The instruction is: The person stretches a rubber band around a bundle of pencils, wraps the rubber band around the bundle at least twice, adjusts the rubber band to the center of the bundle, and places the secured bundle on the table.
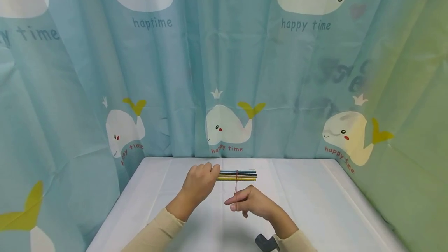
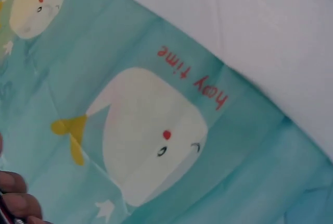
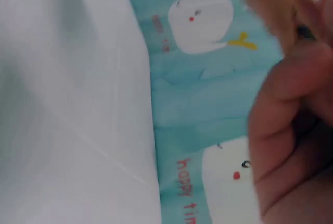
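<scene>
My left hand (image 1: 200, 182) grips one end of a bundle of thin pencils (image 1: 246, 174), held level above the table with the other end pointing right. Blue, black and yellow ones show. A thin red rubber band (image 1: 237, 175) runs round the bundle near its free end, and two taut strands reach down to my right hand (image 1: 253, 202). That hand holds the strands at its index finger, with the thumb just below. At the left wrist view's lower corner, only some fingers (image 2: 20, 203) appear. The right wrist view shows my curled right hand, partly cut off.
A white-covered table (image 1: 315, 197) lies under both hands. Behind and on both sides hangs a blue-green curtain (image 1: 189, 69) printed with whales. A dark grey strap or device (image 1: 266, 243) sits at my right wrist.
</scene>
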`<action>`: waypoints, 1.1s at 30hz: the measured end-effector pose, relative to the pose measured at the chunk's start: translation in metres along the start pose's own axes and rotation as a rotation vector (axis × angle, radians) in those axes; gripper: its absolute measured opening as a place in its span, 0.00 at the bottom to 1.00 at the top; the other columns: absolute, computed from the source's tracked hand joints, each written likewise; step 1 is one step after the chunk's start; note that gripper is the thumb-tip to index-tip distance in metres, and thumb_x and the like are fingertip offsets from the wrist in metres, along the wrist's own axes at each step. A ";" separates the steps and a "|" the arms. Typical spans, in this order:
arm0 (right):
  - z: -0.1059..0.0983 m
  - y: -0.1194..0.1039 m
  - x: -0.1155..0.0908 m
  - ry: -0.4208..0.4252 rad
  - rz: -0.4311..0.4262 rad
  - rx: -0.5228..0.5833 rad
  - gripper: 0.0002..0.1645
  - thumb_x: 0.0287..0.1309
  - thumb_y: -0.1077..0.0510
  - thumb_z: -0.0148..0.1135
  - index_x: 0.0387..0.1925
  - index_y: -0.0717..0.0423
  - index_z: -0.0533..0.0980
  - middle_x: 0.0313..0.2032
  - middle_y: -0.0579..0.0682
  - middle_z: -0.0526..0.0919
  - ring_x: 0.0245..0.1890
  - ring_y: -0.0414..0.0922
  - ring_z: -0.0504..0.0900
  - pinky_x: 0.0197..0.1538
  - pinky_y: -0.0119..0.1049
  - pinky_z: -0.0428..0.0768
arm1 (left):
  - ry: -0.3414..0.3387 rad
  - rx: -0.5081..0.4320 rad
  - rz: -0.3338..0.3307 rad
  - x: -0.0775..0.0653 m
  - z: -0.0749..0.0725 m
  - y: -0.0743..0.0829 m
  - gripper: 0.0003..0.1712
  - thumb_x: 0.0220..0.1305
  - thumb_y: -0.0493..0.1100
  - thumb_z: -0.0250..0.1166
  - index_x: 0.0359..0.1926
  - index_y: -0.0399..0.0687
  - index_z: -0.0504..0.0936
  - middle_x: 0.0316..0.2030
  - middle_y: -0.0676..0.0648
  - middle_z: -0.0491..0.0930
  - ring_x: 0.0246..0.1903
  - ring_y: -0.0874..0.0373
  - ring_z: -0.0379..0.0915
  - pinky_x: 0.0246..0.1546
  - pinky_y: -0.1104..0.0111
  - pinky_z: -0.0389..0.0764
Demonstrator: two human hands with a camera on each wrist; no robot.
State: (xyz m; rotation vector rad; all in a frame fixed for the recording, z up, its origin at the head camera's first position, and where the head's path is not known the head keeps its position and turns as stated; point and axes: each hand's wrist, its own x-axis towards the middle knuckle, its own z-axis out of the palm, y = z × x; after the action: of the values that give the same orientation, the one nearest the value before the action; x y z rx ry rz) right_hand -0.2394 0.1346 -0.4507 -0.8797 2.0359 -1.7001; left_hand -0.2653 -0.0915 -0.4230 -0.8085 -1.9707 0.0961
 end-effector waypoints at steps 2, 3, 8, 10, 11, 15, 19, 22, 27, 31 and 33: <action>0.004 0.000 -0.002 -0.023 -0.127 0.007 0.14 0.57 0.68 0.64 0.44 0.73 0.80 0.25 0.45 0.77 0.19 0.36 0.68 0.20 0.28 0.69 | -0.037 -0.006 -0.035 -0.003 0.003 0.002 0.06 0.62 0.34 0.52 0.28 0.45 0.70 0.14 0.50 0.62 0.10 0.59 0.56 0.11 0.71 0.54; 0.006 -0.001 -0.003 -0.014 -0.205 0.006 0.14 0.57 0.69 0.64 0.44 0.74 0.80 0.24 0.44 0.75 0.18 0.35 0.67 0.19 0.28 0.68 | -0.050 -0.011 -0.056 -0.005 0.005 0.003 0.04 0.60 0.34 0.56 0.28 0.44 0.71 0.14 0.50 0.63 0.09 0.59 0.57 0.10 0.71 0.56; 0.014 -0.002 -0.004 0.262 -0.590 -0.062 0.19 0.57 0.70 0.63 0.52 0.70 0.78 0.20 0.51 0.66 0.16 0.38 0.62 0.15 0.31 0.64 | -0.087 -0.049 -0.159 -0.005 0.008 0.010 0.10 0.53 0.34 0.67 0.31 0.41 0.71 0.15 0.48 0.68 0.10 0.57 0.67 0.09 0.67 0.68; 0.018 -0.003 -0.003 0.442 -0.680 -0.058 0.21 0.59 0.65 0.62 0.55 0.66 0.77 0.22 0.54 0.65 0.15 0.41 0.63 0.14 0.33 0.65 | -0.078 -0.064 -0.196 -0.001 0.007 0.014 0.12 0.53 0.34 0.69 0.32 0.41 0.71 0.17 0.47 0.70 0.11 0.56 0.70 0.09 0.67 0.71; 0.021 -0.003 -0.003 0.535 -0.700 -0.051 0.21 0.61 0.63 0.61 0.56 0.65 0.77 0.24 0.54 0.65 0.16 0.42 0.63 0.13 0.32 0.66 | -0.066 -0.069 -0.216 0.001 0.007 0.016 0.13 0.52 0.34 0.69 0.32 0.41 0.71 0.17 0.46 0.71 0.12 0.56 0.71 0.10 0.66 0.72; 0.038 -0.009 0.000 0.707 -0.580 0.226 0.38 0.70 0.45 0.47 0.69 0.68 0.59 0.35 0.52 0.65 0.15 0.38 0.60 0.17 0.28 0.71 | -0.018 -0.069 -0.294 0.014 0.002 0.025 0.13 0.53 0.34 0.70 0.32 0.40 0.72 0.19 0.45 0.74 0.13 0.56 0.73 0.11 0.67 0.73; 0.050 -0.020 0.004 0.770 -0.311 0.685 0.52 0.63 0.28 0.37 0.75 0.57 0.43 0.37 0.45 0.64 0.14 0.35 0.55 0.20 0.25 0.70 | -0.019 -0.064 -0.355 0.025 -0.002 0.034 0.13 0.54 0.34 0.71 0.33 0.40 0.73 0.20 0.44 0.75 0.14 0.54 0.75 0.13 0.67 0.75; 0.053 -0.027 0.008 0.896 -0.277 0.845 0.40 0.63 0.29 0.42 0.62 0.55 0.65 0.31 0.43 0.63 0.13 0.35 0.54 0.19 0.25 0.66 | -0.044 -0.063 -0.374 0.027 -0.004 0.036 0.14 0.53 0.34 0.72 0.35 0.40 0.74 0.21 0.43 0.78 0.16 0.53 0.77 0.14 0.66 0.77; 0.048 -0.029 0.007 1.012 -0.585 0.662 0.17 0.72 0.53 0.49 0.33 0.59 0.77 0.25 0.46 0.70 0.16 0.39 0.55 0.19 0.24 0.67 | -0.082 -0.074 -0.369 0.023 -0.004 0.037 0.15 0.52 0.35 0.72 0.34 0.40 0.73 0.22 0.44 0.78 0.16 0.54 0.77 0.14 0.66 0.77; 0.042 -0.031 0.005 0.974 -0.829 0.480 0.13 0.68 0.69 0.50 0.34 0.71 0.80 0.26 0.49 0.73 0.15 0.42 0.57 0.19 0.24 0.67 | -0.125 -0.100 -0.362 0.022 -0.007 0.040 0.15 0.53 0.36 0.72 0.34 0.41 0.72 0.22 0.45 0.77 0.16 0.56 0.76 0.15 0.66 0.77; 0.041 -0.032 0.004 0.977 -0.889 0.368 0.11 0.65 0.74 0.51 0.34 0.75 0.79 0.27 0.49 0.72 0.15 0.42 0.61 0.19 0.25 0.67 | -0.149 -0.115 -0.364 0.022 -0.008 0.042 0.16 0.54 0.37 0.72 0.35 0.42 0.72 0.23 0.45 0.78 0.17 0.56 0.77 0.17 0.67 0.78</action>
State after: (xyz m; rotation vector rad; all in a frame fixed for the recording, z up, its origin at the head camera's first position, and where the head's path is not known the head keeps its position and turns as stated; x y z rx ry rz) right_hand -0.2099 0.0984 -0.4282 -0.9985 1.7203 -3.3876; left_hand -0.2446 -0.0483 -0.4177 -0.5145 -2.2495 -0.1774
